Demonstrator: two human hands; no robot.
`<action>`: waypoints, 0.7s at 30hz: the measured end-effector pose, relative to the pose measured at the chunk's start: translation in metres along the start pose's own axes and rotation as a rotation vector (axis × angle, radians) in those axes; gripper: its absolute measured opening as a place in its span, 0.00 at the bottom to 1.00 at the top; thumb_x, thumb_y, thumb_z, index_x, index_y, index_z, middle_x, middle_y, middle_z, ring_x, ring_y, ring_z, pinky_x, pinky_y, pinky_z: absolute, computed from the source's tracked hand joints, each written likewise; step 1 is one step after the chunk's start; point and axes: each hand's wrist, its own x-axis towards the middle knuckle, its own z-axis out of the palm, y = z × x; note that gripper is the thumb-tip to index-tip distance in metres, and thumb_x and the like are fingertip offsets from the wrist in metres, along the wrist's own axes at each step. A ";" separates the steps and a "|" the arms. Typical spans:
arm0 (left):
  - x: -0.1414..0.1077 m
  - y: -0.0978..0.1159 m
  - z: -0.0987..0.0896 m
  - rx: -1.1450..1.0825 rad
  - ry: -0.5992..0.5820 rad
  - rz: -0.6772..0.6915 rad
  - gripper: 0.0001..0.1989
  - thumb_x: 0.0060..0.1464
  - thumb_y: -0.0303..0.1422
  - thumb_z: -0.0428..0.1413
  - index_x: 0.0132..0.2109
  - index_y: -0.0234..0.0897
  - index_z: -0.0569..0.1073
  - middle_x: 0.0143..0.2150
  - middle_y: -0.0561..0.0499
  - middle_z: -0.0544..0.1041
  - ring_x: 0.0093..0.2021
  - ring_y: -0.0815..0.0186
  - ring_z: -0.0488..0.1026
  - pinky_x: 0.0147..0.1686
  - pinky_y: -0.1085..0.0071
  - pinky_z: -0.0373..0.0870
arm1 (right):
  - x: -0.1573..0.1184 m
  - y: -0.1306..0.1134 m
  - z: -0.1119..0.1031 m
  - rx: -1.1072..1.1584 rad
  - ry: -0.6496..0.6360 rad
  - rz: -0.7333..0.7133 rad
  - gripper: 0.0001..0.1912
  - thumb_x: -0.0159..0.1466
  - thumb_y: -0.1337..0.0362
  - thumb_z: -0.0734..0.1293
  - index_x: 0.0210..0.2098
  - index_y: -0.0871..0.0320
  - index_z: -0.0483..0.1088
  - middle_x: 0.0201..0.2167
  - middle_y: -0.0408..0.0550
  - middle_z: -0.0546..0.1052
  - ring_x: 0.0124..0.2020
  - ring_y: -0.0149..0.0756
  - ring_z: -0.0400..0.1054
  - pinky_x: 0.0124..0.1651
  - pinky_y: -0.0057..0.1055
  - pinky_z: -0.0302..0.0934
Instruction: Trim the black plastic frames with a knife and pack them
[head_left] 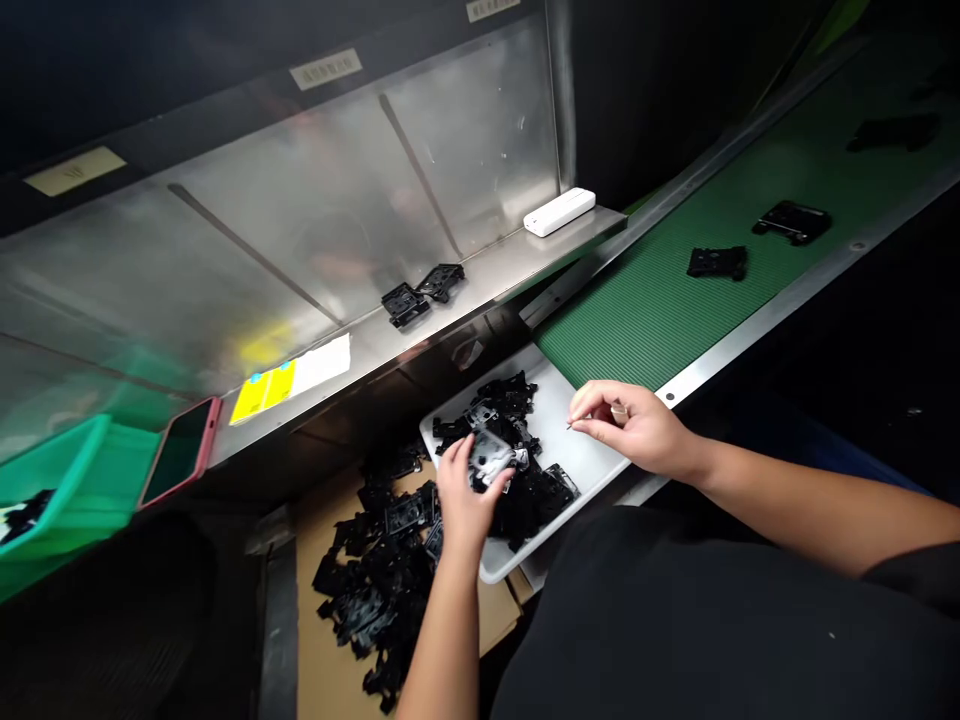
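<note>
Over the white tray (pixel 555 415), my left hand (pixel 463 500) grips a flat plastic part (pixel 491 455) by its edges, thumb on one side and fingers on the other. Its upper face looks grey and shiny, slightly blurred. Beneath it, a heap of black plastic parts (pixel 529 505) fills much of the tray. To the right, above the tray's edge, my right hand (pixel 637 425) is closed in a pinch. A tiny dark tip pokes out from its thumb and forefinger, too small to name. Something pale, perhaps a band, shows at its fingers.
More black parts (pixel 375 600) lie piled on cardboard (pixel 315 680) below left. A green conveyor belt (pixel 637 310) carries several black parts. On the metal shelf (pixel 382 355) are black parts (pixel 424 295), a white device (pixel 560 211), yellow notes (pixel 264 390) and a phone (pixel 180 452), beside a green bin (pixel 112 475).
</note>
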 end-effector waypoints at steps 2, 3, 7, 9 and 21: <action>0.005 -0.054 -0.016 0.049 0.082 -0.144 0.39 0.51 0.56 0.66 0.62 0.35 0.74 0.62 0.35 0.72 0.66 0.41 0.71 0.70 0.43 0.66 | -0.003 0.003 0.000 -0.002 0.049 0.078 0.08 0.70 0.57 0.75 0.39 0.55 0.77 0.40 0.50 0.80 0.40 0.40 0.74 0.41 0.37 0.67; 0.008 -0.078 -0.025 0.074 0.121 -0.216 0.39 0.51 0.56 0.64 0.61 0.33 0.74 0.61 0.33 0.72 0.66 0.40 0.71 0.70 0.42 0.65 | -0.006 0.005 -0.001 -0.004 0.077 0.109 0.09 0.69 0.57 0.75 0.39 0.55 0.77 0.39 0.50 0.80 0.40 0.40 0.74 0.41 0.37 0.68; 0.028 -0.141 -0.048 0.139 0.205 -0.437 0.40 0.47 0.55 0.63 0.60 0.33 0.73 0.63 0.29 0.70 0.69 0.33 0.67 0.71 0.37 0.61 | -0.016 0.014 -0.008 0.012 0.167 0.183 0.12 0.65 0.55 0.78 0.37 0.55 0.76 0.37 0.48 0.80 0.35 0.37 0.72 0.38 0.35 0.67; 0.042 -0.150 -0.050 0.157 0.244 -0.506 0.41 0.46 0.56 0.62 0.60 0.33 0.72 0.67 0.24 0.67 0.72 0.23 0.59 0.68 0.25 0.56 | -0.018 0.016 -0.014 0.025 0.195 0.200 0.14 0.64 0.54 0.78 0.37 0.56 0.76 0.34 0.47 0.79 0.32 0.34 0.69 0.35 0.33 0.65; 0.142 0.067 0.105 -0.174 0.116 0.147 0.21 0.62 0.47 0.54 0.55 0.40 0.77 0.60 0.39 0.77 0.66 0.47 0.71 0.70 0.44 0.64 | -0.019 0.028 -0.098 -0.020 0.310 0.132 0.11 0.65 0.55 0.77 0.36 0.54 0.76 0.34 0.46 0.78 0.32 0.36 0.69 0.32 0.33 0.66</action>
